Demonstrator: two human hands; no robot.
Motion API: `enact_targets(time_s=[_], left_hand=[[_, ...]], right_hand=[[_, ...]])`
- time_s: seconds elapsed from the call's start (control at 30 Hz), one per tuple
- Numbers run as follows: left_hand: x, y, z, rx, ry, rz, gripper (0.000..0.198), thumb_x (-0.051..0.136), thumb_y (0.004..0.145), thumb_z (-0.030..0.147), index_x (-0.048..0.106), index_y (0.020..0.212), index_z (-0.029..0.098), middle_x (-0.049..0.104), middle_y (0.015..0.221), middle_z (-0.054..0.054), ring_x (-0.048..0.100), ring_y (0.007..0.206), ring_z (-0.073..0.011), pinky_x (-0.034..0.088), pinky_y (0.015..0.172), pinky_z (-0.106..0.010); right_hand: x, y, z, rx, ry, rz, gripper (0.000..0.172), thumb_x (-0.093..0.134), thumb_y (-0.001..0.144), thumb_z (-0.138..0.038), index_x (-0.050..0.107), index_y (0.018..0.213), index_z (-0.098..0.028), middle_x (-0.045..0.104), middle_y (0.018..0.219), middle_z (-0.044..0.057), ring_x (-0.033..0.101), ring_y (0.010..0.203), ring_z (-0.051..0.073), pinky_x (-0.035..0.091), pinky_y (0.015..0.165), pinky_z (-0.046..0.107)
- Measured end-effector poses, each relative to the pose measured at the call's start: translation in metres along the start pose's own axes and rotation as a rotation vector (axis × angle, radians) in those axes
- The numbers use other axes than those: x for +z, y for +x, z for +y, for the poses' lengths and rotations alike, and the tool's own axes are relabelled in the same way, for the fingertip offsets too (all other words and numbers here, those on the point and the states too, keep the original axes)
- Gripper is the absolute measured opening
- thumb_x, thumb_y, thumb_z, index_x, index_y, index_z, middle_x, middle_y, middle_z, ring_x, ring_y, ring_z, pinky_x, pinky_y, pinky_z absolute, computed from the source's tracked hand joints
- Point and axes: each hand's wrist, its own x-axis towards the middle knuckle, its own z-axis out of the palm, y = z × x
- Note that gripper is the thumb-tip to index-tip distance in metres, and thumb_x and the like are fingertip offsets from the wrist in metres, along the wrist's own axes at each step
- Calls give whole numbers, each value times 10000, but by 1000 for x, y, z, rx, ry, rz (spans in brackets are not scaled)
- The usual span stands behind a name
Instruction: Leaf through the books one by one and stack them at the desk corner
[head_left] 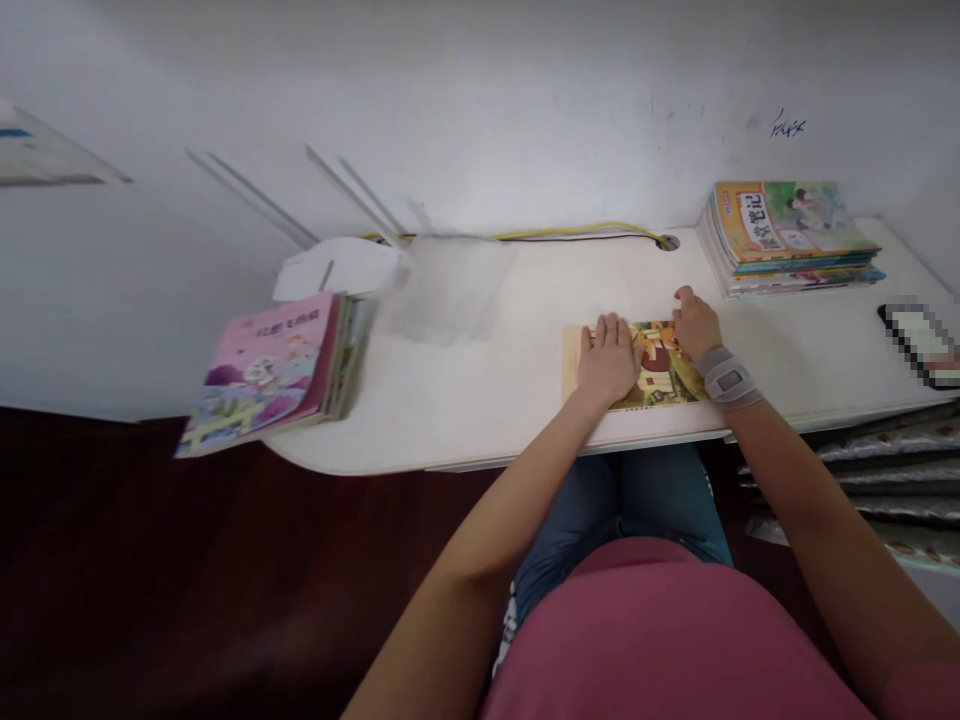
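A picture book [655, 375] with a yellow, green and red illustrated cover lies at the front edge of the white desk. My left hand [611, 358] rests flat on the left part of its cover, fingers stretched out and close together. Over the book's top right is my right hand [696, 325], its fingers curled in and a grey band around the wrist. What those curled fingers hold, if anything, is hidden. Left of the book, a clear plastic sheet [450, 295] lies on the desk.
A stack of books with a pink cover [274, 350] overhangs the desk's left end. Another book stack [802, 225] stands at the back right, with a phone [919, 340] near the right edge. Yellow and black cables [577, 231] run along the wall into a round hole [667, 243].
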Motion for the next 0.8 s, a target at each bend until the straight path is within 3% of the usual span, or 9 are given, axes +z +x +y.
enact_targets(time_s=[0.1, 0.2, 0.27, 0.33, 0.43, 0.6, 0.8], left_hand=[[9, 0, -1, -3, 6, -10, 656, 140, 969, 412, 249, 1480, 15, 229, 1560, -176, 169, 1454, -300, 137, 1170, -504], [8, -1, -4, 6, 7, -5, 645, 157, 965, 387, 250, 1479, 8, 231, 1559, -176, 171, 1453, -300, 127, 1174, -496], [6, -2, -6, 29, 11, -25, 629, 212, 955, 351, 233, 1486, 14, 211, 1566, -167, 153, 1457, -299, 113, 1179, -484], [4, -2, -7, 37, 16, -55, 630, 258, 939, 314, 198, 1499, 33, 176, 1578, -150, 128, 1463, -289, 97, 1183, -471], [5, -1, -7, 24, 13, -60, 618, 234, 939, 291, 182, 1504, 44, 172, 1581, -141, 122, 1466, -273, 99, 1181, -473], [10, 0, -6, 22, 19, 1, 603, 187, 955, 307, 232, 1490, 33, 221, 1566, -153, 169, 1455, -280, 121, 1173, -481], [8, -4, -22, 38, -7, 30, 585, 217, 966, 392, 292, 1491, 145, 266, 1561, -105, 195, 1447, -298, 154, 1163, -476]], right_hand=[[-9, -1, -4, -21, 46, 61, 386, 364, 848, -80, 504, 1208, -76, 631, 1107, 200, 582, 1037, 297, 447, 896, 441], [-8, -14, -24, -234, 64, 138, 391, 365, 905, -171, 507, 1262, -99, 511, 1356, 191, 443, 1279, 283, 346, 1062, 462], [0, -27, -39, -445, 68, 62, 423, 364, 950, -307, 489, 1316, -134, 481, 1417, 150, 381, 1348, 267, 285, 1115, 476], [8, -37, -47, -535, 16, -83, 516, 325, 971, -412, 432, 1382, -119, 444, 1458, 152, 360, 1372, 262, 272, 1123, 475], [10, -41, -44, -516, -100, -213, 618, 269, 978, -488, 396, 1413, -67, 410, 1477, 181, 344, 1385, 273, 269, 1120, 466], [0, -40, -32, -472, -218, -115, 653, 216, 980, -509, 432, 1395, -53, 404, 1472, 206, 357, 1374, 306, 267, 1100, 505], [14, -46, -24, -521, -258, -102, 548, 246, 992, -412, 442, 1407, -112, 414, 1483, 135, 361, 1374, 296, 278, 1097, 484]])
